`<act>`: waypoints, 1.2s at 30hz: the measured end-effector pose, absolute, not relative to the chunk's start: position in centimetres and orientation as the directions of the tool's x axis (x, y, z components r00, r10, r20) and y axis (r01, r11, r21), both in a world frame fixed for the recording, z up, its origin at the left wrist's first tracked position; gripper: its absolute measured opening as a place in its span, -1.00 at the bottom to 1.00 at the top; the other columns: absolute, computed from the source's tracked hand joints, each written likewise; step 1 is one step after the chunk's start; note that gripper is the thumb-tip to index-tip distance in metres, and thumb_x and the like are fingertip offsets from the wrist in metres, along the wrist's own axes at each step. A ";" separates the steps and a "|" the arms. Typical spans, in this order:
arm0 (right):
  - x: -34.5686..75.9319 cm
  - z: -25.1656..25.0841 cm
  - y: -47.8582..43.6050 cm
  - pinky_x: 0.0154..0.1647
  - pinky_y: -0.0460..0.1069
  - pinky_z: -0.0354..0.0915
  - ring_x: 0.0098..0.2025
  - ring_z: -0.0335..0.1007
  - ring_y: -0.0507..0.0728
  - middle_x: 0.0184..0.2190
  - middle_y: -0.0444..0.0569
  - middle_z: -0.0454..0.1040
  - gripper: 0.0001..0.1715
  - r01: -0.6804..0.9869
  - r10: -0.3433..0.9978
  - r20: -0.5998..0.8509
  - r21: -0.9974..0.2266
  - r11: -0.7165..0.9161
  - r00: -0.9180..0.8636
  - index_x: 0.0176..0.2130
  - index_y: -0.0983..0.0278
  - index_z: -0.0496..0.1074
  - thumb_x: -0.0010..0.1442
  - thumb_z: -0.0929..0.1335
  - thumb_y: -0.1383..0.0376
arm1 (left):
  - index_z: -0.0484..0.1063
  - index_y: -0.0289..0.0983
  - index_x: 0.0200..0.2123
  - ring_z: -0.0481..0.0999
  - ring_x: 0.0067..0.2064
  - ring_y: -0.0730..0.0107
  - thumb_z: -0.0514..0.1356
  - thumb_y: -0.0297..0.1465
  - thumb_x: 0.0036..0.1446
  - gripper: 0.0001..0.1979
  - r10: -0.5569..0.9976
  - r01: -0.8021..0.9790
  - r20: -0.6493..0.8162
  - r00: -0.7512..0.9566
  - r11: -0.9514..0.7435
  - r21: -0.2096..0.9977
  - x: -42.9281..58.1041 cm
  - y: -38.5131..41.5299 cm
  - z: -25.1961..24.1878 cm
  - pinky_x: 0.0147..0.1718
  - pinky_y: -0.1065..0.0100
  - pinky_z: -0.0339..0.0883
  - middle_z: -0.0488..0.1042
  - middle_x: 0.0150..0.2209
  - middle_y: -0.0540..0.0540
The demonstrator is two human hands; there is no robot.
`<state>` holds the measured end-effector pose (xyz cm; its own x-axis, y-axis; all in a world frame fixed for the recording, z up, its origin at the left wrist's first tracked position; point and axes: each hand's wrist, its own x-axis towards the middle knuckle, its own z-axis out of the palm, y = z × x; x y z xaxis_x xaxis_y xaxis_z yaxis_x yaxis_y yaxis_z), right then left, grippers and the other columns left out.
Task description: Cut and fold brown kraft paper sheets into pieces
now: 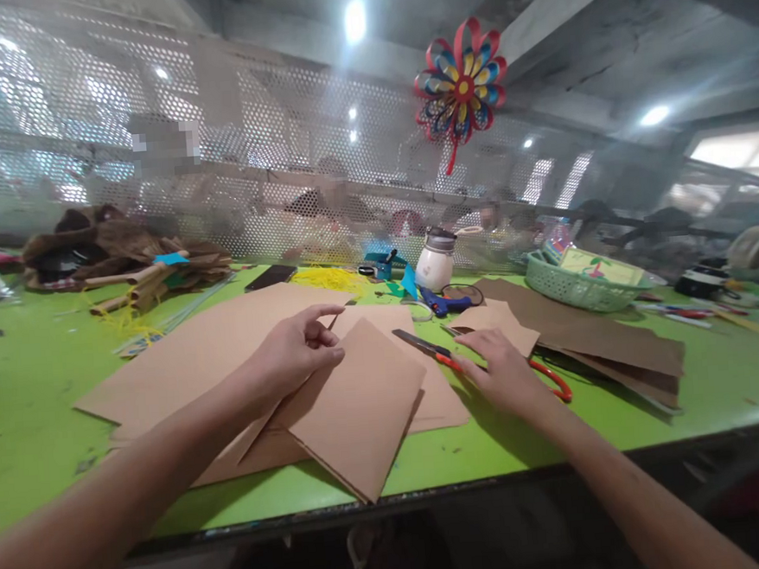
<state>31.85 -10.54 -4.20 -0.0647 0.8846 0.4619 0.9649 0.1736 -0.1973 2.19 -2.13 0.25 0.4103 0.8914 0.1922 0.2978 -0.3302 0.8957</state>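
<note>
My left hand (298, 349) hovers at the left edge of a folded brown paper piece (361, 398). Its index finger is stretched out and the other fingers are loosely curled, with nothing visible between them. Beneath it lie larger brown paper sheets (189, 354), spread and overlapping. My right hand (501, 370) is closed over the scissors (423, 344), which have dark blades and orange handles. One handle loop sticks out past the hand, and the blades point toward the folded piece. Just beyond the right fingertips is a smaller brown paper piece (509, 323).
Behind the papers stand a blue glue gun (446, 302), a white jar (435, 263) and yellow shreds (331, 279). Dark brown sheets (591, 330) and a green basket (549, 286) are at right. Rolled paper tubes (142, 288) lie at left. A perforated screen (305, 151) rises behind the green table (21, 370).
</note>
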 end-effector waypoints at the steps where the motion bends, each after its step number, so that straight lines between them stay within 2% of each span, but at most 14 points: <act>1: 32.7 -4.3 -10.2 0.04 0.22 0.23 0.03 0.28 0.34 -0.08 0.24 0.47 -0.63 0.973 0.902 0.429 -0.178 0.144 -0.055 -0.04 0.40 0.45 0.27 0.27 0.22 | 0.30 -0.29 0.11 0.44 -0.38 0.37 0.31 -0.32 -0.17 -0.31 0.878 0.265 0.187 0.441 -0.326 0.907 2.0 -2.2 0.9 -0.35 0.32 0.32 0.42 -0.40 0.03; 5: 33.7 -5.1 -9.4 -0.07 0.17 0.26 -0.08 0.34 0.32 -0.20 0.18 0.48 -0.70 0.978 0.939 0.334 -0.151 0.144 -0.087 -0.14 0.35 0.49 0.22 0.32 0.22 | 0.40 -0.27 0.03 0.43 -0.34 0.38 0.34 -0.33 -0.13 -0.43 0.803 0.176 0.186 0.566 -0.338 0.925 1.4 -2.1 3.2 -0.30 0.31 0.32 0.45 -0.39 0.01; 9: 33.3 -5.1 -8.9 -0.19 0.07 0.27 -0.19 0.38 0.24 -0.30 0.09 0.47 -0.73 0.970 0.946 0.306 -0.171 0.170 -0.111 -0.28 0.31 0.49 0.25 0.29 0.20 | 0.49 -0.23 -0.05 0.47 -0.28 0.33 0.33 -0.32 -0.05 -0.57 0.729 0.116 0.208 0.652 -0.366 0.923 1.3 -1.5 4.0 -0.23 0.25 0.35 0.52 -0.31 -0.05; 11: 33.4 -4.6 -9.0 -0.20 0.05 0.29 -0.21 0.39 0.21 -0.28 0.08 0.47 -0.72 0.964 0.942 0.315 -0.193 0.181 -0.114 -0.25 0.32 0.48 0.27 0.26 0.20 | 0.52 -0.22 -0.09 0.51 -0.21 0.25 0.32 -0.30 -0.02 -0.63 0.711 0.107 0.191 0.677 -0.352 0.930 1.3 -1.2 3.8 -0.16 0.18 0.37 0.56 -0.24 -0.09; 16: 33.8 -2.2 -11.1 -0.20 0.03 0.33 -0.21 0.41 0.16 -0.19 0.03 0.49 -0.69 0.859 0.908 0.415 -0.442 0.260 -0.061 -0.04 0.28 0.36 0.31 0.23 0.18 | 0.52 -0.19 -0.05 0.54 -0.13 0.13 0.33 -0.24 -0.04 -0.57 0.696 0.146 0.092 0.712 -0.275 0.950 1.4 -1.4 2.8 -0.16 0.15 0.43 0.59 -0.16 -0.11; 18: 33.6 -1.1 -12.4 -0.20 0.03 0.35 -0.20 0.44 0.15 -0.16 0.01 0.50 -0.66 0.818 0.899 0.431 -0.487 0.307 -0.081 0.01 0.24 0.34 0.30 0.25 0.16 | 0.50 -0.16 -0.02 0.56 -0.13 0.14 0.33 -0.26 -0.02 -0.56 0.670 0.137 0.041 0.741 -0.211 0.968 1.5 -1.9 2.6 -0.19 0.18 0.45 0.59 -0.13 -0.10; 22: 33.0 0.7 -14.0 -0.08 0.04 0.34 -0.08 0.44 0.17 -0.07 0.02 0.50 -0.68 0.833 0.847 0.503 -0.386 0.396 -0.170 0.03 0.21 0.35 0.29 0.29 0.20 | 0.47 -0.10 0.01 0.58 -0.13 0.18 0.30 -0.35 0.01 -0.57 0.613 0.120 -0.015 0.790 -0.131 0.984 2.0 -2.6 2.6 -0.21 0.23 0.45 0.57 -0.06 -0.06; 26: 33.0 1.7 -13.8 0.02 0.08 0.32 0.00 0.41 0.19 -0.04 0.04 0.50 -0.69 0.837 0.788 0.560 -0.280 0.470 -0.256 0.03 0.20 0.36 0.29 0.29 0.25 | 0.44 -0.11 0.05 0.58 -0.14 0.22 0.30 -0.41 -0.02 -0.51 0.590 0.130 0.021 0.807 -0.212 0.969 2.4 -3.0 2.7 -0.22 0.27 0.46 0.58 -0.08 -0.04; 29: 33.1 2.4 -13.2 0.08 0.13 0.29 0.07 0.38 0.21 0.00 0.06 0.48 -0.66 0.826 0.771 0.572 -0.266 0.498 -0.280 0.06 0.19 0.37 0.29 0.30 0.25 | 0.42 -0.13 0.07 0.58 -0.14 0.20 0.30 -0.44 -0.05 -0.46 0.585 0.160 0.047 0.809 -0.297 0.941 2.6 -3.2 3.0 -0.25 0.29 0.46 0.58 -0.09 -0.04; 32: 33.1 3.2 -12.8 0.00 0.12 0.34 -0.03 0.42 0.20 -0.07 0.06 0.49 -0.68 0.820 0.759 0.580 -0.254 0.513 -0.295 0.03 0.20 0.39 0.28 0.31 0.25 | 0.42 -0.12 0.07 0.57 -0.12 0.19 0.27 -0.47 -0.04 -0.46 0.569 0.189 0.064 0.820 -0.375 0.908 2.7 -3.5 3.5 -0.25 0.29 0.46 0.57 -0.06 -0.03; 36: 32.9 4.1 -12.6 -0.12 0.10 0.36 -0.14 0.43 0.18 -0.16 0.03 0.49 -0.71 0.827 0.736 0.579 -0.178 0.534 -0.350 -0.01 0.20 0.42 0.27 0.32 0.25 | 0.39 -0.13 0.10 0.55 -0.08 0.20 0.26 -0.47 -0.02 -0.46 0.537 0.193 0.090 0.839 -0.447 0.873 2.8 -3.8 4.0 -0.20 0.30 0.44 0.55 -0.02 -0.03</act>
